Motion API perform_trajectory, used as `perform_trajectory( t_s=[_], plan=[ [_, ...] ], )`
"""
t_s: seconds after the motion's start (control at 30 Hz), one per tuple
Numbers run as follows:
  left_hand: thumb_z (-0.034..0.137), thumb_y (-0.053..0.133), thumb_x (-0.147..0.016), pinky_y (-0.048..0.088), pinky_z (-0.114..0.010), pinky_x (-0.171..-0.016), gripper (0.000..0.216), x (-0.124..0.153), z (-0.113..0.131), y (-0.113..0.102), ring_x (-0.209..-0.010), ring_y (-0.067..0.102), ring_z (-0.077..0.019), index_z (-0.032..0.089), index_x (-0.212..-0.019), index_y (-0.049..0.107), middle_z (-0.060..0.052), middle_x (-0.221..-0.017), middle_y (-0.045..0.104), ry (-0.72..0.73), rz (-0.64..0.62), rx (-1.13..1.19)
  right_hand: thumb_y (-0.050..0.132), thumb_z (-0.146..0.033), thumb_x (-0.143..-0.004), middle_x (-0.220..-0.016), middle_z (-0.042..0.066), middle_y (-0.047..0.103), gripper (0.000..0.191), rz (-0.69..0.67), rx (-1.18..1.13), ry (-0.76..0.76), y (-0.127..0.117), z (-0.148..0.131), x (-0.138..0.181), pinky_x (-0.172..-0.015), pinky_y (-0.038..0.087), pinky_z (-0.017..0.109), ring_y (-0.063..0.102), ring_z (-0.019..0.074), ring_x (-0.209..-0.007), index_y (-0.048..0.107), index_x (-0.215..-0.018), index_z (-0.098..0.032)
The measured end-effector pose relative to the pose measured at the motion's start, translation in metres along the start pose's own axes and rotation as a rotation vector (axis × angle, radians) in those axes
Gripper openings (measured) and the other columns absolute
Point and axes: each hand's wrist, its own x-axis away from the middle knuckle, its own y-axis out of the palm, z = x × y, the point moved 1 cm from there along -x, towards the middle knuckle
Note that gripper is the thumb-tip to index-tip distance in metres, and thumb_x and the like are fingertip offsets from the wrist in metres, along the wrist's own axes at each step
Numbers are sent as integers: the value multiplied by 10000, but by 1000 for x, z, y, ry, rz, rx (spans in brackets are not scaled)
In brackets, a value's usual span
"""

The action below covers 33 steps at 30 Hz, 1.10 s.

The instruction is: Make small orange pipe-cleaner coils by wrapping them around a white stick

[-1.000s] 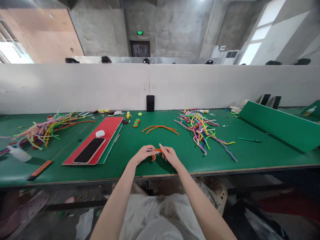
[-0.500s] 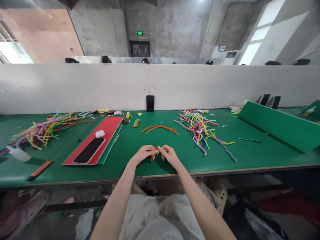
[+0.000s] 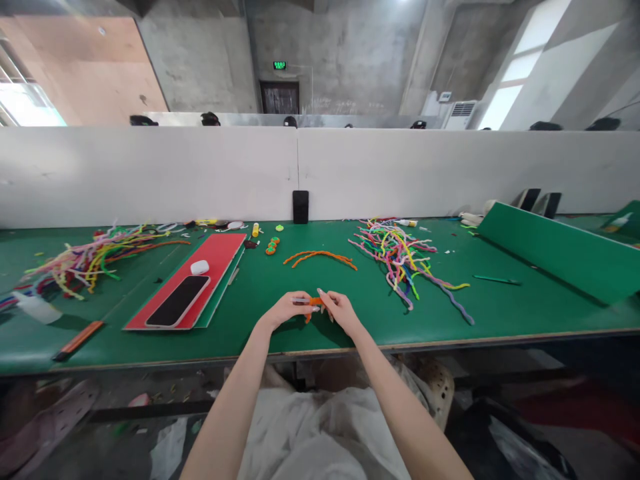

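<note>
My left hand is closed around a thin pale stick, close above the table's front edge. An orange pipe cleaner wraps around the stick between my hands, and a loose end of it hangs down. At the other side, my right hand pinches the pipe cleaner with thumb and fingers; the exact grip is partly hidden. Beyond my hands lie several loose orange pipe cleaners on the green table. A small coiled piece in orange and green rests farther left.
To the right spreads a pile of coloured pipe cleaners, with another bundle at far left. A red board carries a phone and a white case. A cutter knife lies front left. A white partition closes off the back.
More of the orange pipe cleaner shows between my hands, and the pale stick no longer shows at my right fingers. My right fingers have shifted slightly. The things on the table stay put.
</note>
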Motion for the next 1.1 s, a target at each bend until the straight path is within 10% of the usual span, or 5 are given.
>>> perform_trajectory(
  t_s=[1.1],
  plan=[
    [354,694,-618,417,-255,-592,279,0,4,4,-550,546,-125,135,-730,561,6,-575,575,14,50,27,499,-575,-722,-404,-57,428,424,3,-109,17,0,-3,-3,-368,324,199,380,73,-344,451,-557,-188]
  ],
)
